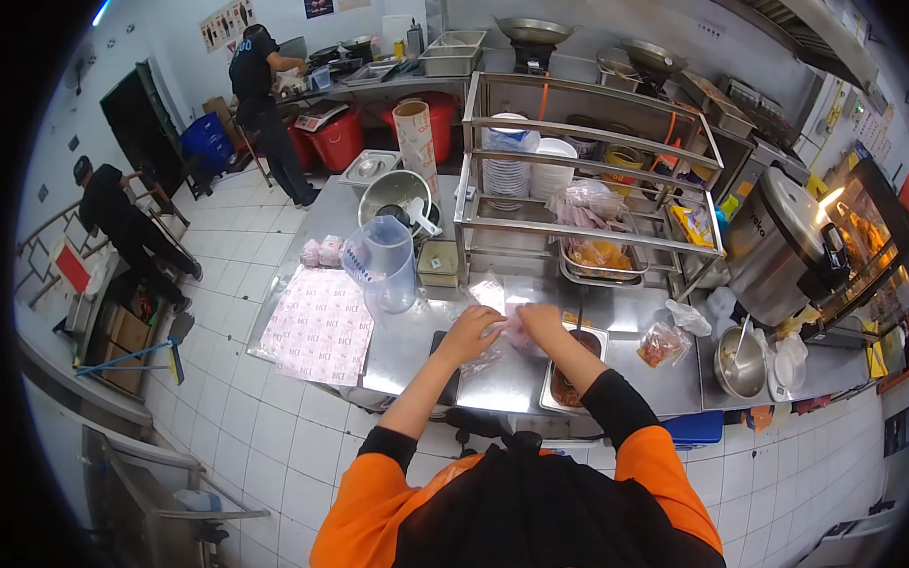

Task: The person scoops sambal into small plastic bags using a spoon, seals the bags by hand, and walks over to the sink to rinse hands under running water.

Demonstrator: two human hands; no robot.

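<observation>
Both hands are over the steel counter (412,355), close together at the middle. My left hand (470,335) has its fingers bent around the edge of a clear plastic bag (488,293). My right hand (540,323) is closed at a pinkish, thin plastic bag (516,331) between the hands. Just below my right forearm lies a steel tray of reddish-brown sauce (568,392). Printed wrapping paper (318,324) is stacked to the left, beside a clear plastic jug (382,261). What is inside the bag cannot be made out.
A steel rack (587,227) holding bowls stands behind the hands. To the right are a bag of food (663,343), a steel bowl (740,362) and a large cooker (781,245). Two people (265,107) (126,217) are at the far left.
</observation>
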